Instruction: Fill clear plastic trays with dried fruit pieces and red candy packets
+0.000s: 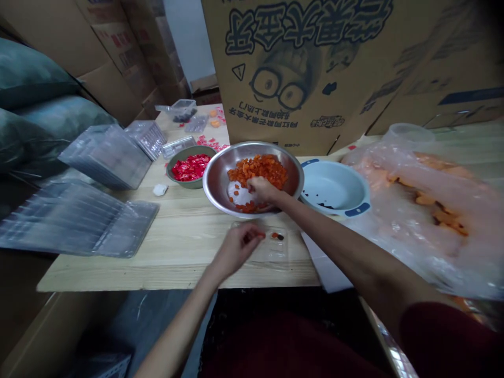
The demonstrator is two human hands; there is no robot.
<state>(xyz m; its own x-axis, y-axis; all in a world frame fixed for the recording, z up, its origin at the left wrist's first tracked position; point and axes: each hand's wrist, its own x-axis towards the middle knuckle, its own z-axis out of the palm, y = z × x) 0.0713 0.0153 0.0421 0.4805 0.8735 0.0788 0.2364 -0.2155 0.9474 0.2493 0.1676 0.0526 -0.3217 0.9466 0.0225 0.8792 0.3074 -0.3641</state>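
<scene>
Orange candy pieces (258, 169) in round steel bowl (218, 181), right hand (263, 189) among them

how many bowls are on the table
3: a green bowl of red pieces at left, a steel bowl of orange pieces in the middle, a white bowl at right. None appear hidden.
</scene>
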